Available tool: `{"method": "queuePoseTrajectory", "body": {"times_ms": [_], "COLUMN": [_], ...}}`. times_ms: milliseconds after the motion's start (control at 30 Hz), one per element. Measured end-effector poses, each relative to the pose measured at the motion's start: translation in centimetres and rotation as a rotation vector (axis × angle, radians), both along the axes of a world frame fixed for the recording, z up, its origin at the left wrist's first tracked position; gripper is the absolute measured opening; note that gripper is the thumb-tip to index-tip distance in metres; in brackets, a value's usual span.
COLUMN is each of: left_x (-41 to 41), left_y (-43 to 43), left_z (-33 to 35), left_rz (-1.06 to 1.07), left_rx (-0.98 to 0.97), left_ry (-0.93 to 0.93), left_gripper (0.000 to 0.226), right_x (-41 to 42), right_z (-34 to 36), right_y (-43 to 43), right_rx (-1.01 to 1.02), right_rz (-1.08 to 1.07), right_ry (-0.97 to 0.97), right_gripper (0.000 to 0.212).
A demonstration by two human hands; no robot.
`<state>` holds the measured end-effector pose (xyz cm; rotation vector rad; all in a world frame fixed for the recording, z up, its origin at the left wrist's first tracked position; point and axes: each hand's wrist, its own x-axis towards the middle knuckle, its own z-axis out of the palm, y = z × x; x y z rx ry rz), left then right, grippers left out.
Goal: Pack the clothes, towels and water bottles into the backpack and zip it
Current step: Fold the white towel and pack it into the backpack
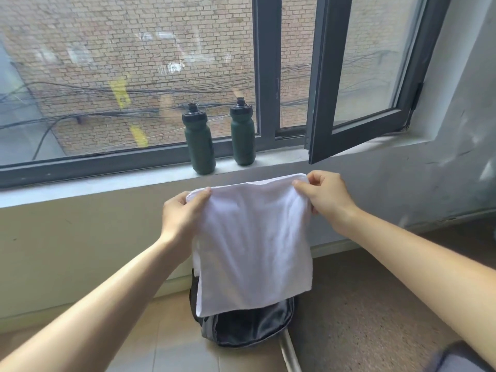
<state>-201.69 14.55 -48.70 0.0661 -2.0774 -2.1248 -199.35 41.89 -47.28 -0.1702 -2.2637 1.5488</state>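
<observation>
- Below the window, over the bag [249, 328]: a white towel [252, 242] hangs full length, held up by its two top corners.
- Left hand [182, 218] is closed in a pinch on the top left corner, thumb in front, fingers curled behind the cloth.
- Right hand [326, 196] does the same at the top right corner, thumb and fingers shut on the hem.
- The towel looks doubled over, its lower edge dangling right above the bag's mouth and covering part of it.
- The bag sits on the floor against the wall, dark, top unzipped and gaping. What shows of the inside is dark lining; whether anything is already packed in there, I can't tell, as the towel blocks much of the opening.
- Up on the sill [150, 179], two dark green bottles [200, 140] stand upright side by side, caps on, well apart from the bag. Not packed yet.
- No clothes in sight anywhere outside the bag.
- So my read: somewhere mid-task. This towel has yet to go in, both bottles are left, and the zip comes last.
- Likely next: fold or lower the towel straight down into the opening.
</observation>
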Motion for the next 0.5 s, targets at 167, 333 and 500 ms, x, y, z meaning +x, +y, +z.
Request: {"method": "queuePoseTrajectory", "body": {"times_ms": [167, 333, 500], "left_x": [2.7, 4.5, 5.0], "left_y": [2.8, 4.2, 4.4], "left_z": [1.0, 1.6, 2.2], "left_rz": [-0.222, -0.353, -0.404], "left_rx": [-0.071, -0.124, -0.06], "left_ry": [0.0, 0.028, 0.0], "left_gripper": [0.021, 0.019, 0.019], "right_x": [2.1, 3.5, 4.0], "right_z": [1.0, 1.2, 2.0], "right_y": [-3.2, -5.1, -4.8], "right_rx": [-0.081, -0.023, -0.14], "right_rz": [0.333, 0.511, 0.577], "right_ry": [0.017, 0.016, -0.05], "right_gripper": [0.03, 0.029, 0.023]}}
